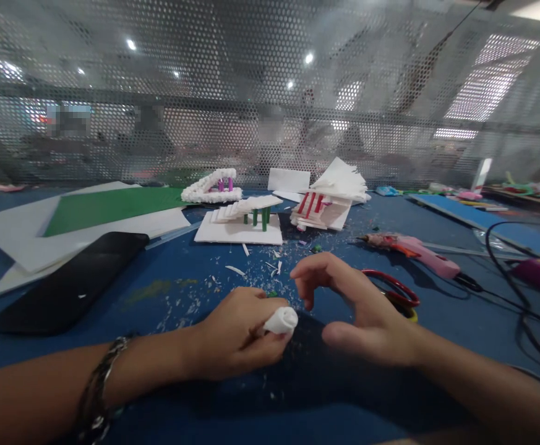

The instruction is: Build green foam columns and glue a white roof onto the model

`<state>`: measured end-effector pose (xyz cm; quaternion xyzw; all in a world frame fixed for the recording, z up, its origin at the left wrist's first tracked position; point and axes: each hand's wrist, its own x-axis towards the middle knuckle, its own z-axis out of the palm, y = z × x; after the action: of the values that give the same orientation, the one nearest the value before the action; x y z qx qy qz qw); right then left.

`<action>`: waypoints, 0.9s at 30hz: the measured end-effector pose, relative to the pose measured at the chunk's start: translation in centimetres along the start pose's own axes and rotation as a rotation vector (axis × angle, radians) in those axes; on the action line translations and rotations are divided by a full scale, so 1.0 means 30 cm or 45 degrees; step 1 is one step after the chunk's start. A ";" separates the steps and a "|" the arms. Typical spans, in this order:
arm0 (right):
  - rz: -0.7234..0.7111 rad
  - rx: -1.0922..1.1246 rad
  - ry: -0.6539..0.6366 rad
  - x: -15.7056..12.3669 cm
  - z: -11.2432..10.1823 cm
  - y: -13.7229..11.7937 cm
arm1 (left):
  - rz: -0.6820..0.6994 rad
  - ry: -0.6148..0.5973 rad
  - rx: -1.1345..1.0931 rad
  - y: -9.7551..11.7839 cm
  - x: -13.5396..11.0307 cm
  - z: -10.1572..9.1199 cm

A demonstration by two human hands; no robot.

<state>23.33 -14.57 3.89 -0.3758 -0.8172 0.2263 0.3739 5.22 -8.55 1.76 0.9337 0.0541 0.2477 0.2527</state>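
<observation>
My left hand (251, 330) is closed around a white roll (282, 320), perhaps foam or paper, whose spiral end pokes out above the thumb. To its right, my right hand (362, 315) hovers with fingers curved and apart, holding nothing. Red-handled scissors (397, 289), partly hidden, lie just behind my right hand. Beyond both hands stands a small white stair model (239, 232) on green posts over a flat base. White and green scraps (274, 269) litter the blue table between the model and my hands.
A pink glue gun (430, 256) with a black cable lies at right. At left are a black phone-like slab (72, 284), white sheets (14, 228) and a green sheet (112, 207). Farther back sit a white bumpy model (211, 187) and a red-striped model (318, 207), before a perforated metal screen (232, 80).
</observation>
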 end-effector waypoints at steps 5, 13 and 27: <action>0.043 -0.032 0.128 0.016 0.005 0.004 | 0.303 0.102 0.365 -0.056 -0.006 -0.016; 0.141 -0.164 0.085 0.025 0.013 0.000 | 0.331 0.137 0.556 -0.088 -0.008 -0.015; 0.334 -0.134 0.060 0.027 0.012 0.004 | 0.064 0.138 -0.105 -0.082 0.002 -0.035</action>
<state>22.74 -13.89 3.95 -0.5035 -0.7628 0.2213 0.3399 4.82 -5.94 1.36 0.9089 0.0339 0.3062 0.2811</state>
